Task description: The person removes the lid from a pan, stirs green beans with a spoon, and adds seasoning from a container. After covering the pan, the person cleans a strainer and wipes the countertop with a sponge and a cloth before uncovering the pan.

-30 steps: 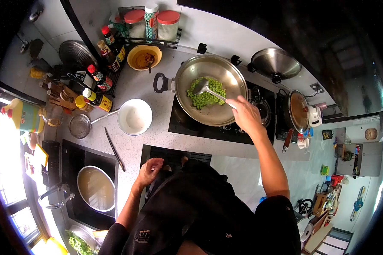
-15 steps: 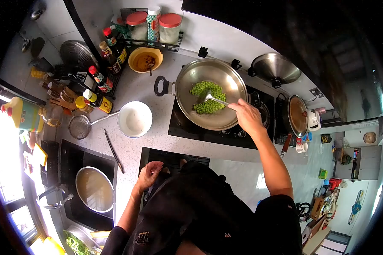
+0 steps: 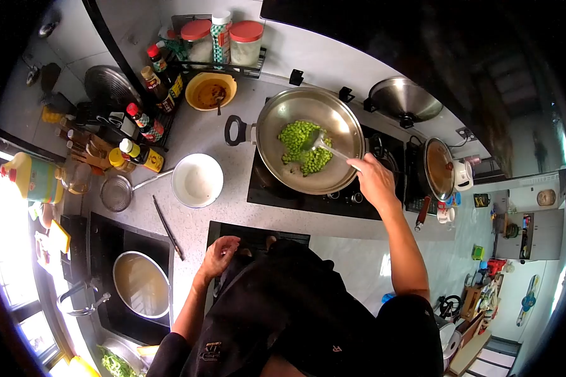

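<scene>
Inside a wide steel wok (image 3: 343, 122) on the stove lies a heap of green peas (image 3: 295, 135). My right hand (image 3: 376, 179) is closed around the handle of a metal spatula (image 3: 334, 151), which reaches over the wok's right rim. The spatula's head rests among the peas, partly covered by them. My left hand (image 3: 221, 254) hovers near the counter's front edge, beside my dark clothing. Its fingers are loosely bent and apart from the thumb, with nothing visible in them.
A white pot (image 3: 197, 180), a strainer (image 3: 117, 193) and a bowl of brown sauce (image 3: 210, 92) stand left of the wok. Bottles (image 3: 146, 156) line the wall. The sink (image 3: 129, 235) holds a pot of cloudy liquid (image 3: 141, 284). A lidded pan (image 3: 438, 168) sits at right.
My right hand has moved slightly right and down in view. The spatula's head has shifted rightward through the peas, and their heap has changed shape. My left hand stays nearly still.
</scene>
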Demonstrator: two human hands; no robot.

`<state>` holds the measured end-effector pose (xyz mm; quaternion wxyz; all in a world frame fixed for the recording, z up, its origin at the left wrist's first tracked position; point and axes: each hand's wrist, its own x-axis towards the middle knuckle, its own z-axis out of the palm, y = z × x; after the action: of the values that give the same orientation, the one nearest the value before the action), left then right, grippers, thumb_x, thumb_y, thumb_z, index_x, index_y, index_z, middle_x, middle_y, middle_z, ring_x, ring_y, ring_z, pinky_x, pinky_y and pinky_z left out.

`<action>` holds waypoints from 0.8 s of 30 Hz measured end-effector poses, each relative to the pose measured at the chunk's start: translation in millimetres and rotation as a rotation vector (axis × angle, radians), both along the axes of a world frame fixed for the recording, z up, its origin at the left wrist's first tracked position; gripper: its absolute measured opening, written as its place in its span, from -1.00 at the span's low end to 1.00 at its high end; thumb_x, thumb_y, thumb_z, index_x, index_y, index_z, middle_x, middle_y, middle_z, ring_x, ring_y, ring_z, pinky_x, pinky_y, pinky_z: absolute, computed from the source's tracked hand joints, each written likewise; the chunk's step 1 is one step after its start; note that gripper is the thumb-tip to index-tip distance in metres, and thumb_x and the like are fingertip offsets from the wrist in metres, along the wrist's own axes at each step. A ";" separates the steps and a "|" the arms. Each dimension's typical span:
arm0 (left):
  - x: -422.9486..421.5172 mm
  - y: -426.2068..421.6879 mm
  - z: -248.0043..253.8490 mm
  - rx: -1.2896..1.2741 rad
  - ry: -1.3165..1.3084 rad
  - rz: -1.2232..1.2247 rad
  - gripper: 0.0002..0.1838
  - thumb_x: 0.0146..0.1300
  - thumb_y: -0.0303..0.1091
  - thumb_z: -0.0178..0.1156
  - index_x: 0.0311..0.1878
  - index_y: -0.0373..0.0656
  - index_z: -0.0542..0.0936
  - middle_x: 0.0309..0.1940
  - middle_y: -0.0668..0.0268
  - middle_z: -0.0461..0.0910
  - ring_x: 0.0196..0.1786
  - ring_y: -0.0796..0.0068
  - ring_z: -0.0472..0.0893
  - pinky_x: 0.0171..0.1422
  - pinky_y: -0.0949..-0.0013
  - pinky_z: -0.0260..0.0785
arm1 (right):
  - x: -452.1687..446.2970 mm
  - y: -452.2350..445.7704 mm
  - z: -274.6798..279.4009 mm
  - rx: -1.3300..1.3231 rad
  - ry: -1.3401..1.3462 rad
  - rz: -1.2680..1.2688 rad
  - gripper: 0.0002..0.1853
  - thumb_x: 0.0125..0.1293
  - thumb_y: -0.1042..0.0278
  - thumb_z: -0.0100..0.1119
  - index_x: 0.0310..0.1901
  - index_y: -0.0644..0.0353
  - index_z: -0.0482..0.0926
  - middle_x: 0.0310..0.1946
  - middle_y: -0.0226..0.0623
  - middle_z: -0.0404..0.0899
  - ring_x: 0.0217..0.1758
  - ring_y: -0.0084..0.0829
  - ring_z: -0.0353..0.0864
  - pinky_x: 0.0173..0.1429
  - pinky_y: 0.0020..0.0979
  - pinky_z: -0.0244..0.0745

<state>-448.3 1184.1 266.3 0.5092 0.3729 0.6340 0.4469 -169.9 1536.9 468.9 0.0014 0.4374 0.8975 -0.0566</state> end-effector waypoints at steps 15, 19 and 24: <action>-2.2 -7.5 -2.2 -0.025 0.009 0.049 -0.73 0.48 -0.41 0.16 0.17 -0.25 0.58 0.00 0.20 0.70 0.05 0.41 0.69 0.18 0.33 0.55 | 19.0 -22.8 -11.1 -0.190 0.097 -0.147 -0.63 0.30 0.51 0.26 0.14 0.02 0.64 -0.13 -0.07 0.60 -0.03 0.01 0.63 0.07 -0.09 0.54; -0.6 2.0 2.7 0.011 -0.007 0.049 -0.71 0.47 -0.32 0.20 0.17 -0.24 0.60 -0.07 0.24 0.72 0.00 0.44 0.68 0.18 0.33 0.51 | 19.4 -21.1 -28.0 -0.166 0.134 -0.162 -0.63 0.30 0.50 0.26 0.13 0.02 0.64 -0.10 -0.08 0.61 0.00 0.01 0.63 0.08 -0.10 0.54; -7.1 7.9 1.4 0.060 0.000 0.018 -0.70 0.48 -0.31 0.19 0.17 -0.26 0.59 -0.08 0.24 0.70 -0.02 0.45 0.66 0.16 0.32 0.51 | 27.7 -18.8 0.7 -0.222 0.162 -0.157 -0.60 0.29 0.55 0.23 0.16 0.04 0.62 -0.13 -0.03 0.62 0.00 0.05 0.62 0.09 -0.15 0.52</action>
<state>-455.4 1192.0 267.7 0.4937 0.3821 0.6238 0.4703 -142.2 1518.1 469.6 -0.0272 0.4973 0.8459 -0.1905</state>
